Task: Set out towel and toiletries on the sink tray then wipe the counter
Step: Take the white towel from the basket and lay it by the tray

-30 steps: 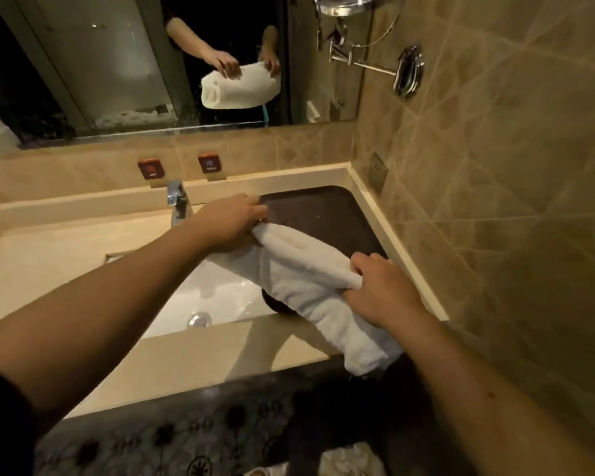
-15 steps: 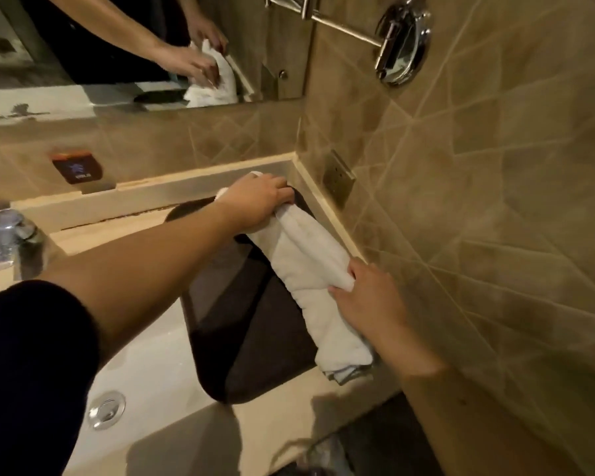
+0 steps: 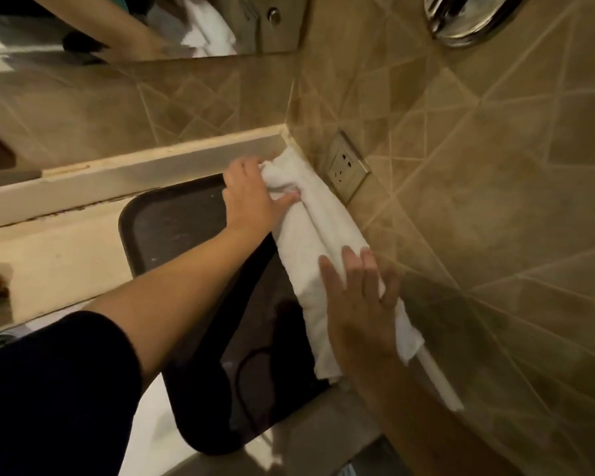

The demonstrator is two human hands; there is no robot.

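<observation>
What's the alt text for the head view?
Two bare hands lay a rolled white towel along the right edge of a dark tray against a tiled wall: the left hand grips its far end, the right hand rests open on its near end. A wall socket sits just above the towel.

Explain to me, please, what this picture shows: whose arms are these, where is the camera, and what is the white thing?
There is no machine here. A person wears one camera on the head, looking down at their own two bare arms. The left hand grips the far end of a rolled white cotton towel. The right hand lies open and flat on the towel's near part. The towel lies along the right side of a dark rectangular tray, close to the tan tiled wall, which carries a metal power socket. The tray sits on a pale stone counter. At the top, a wall mirror reflects the arm and the towel.
</observation>
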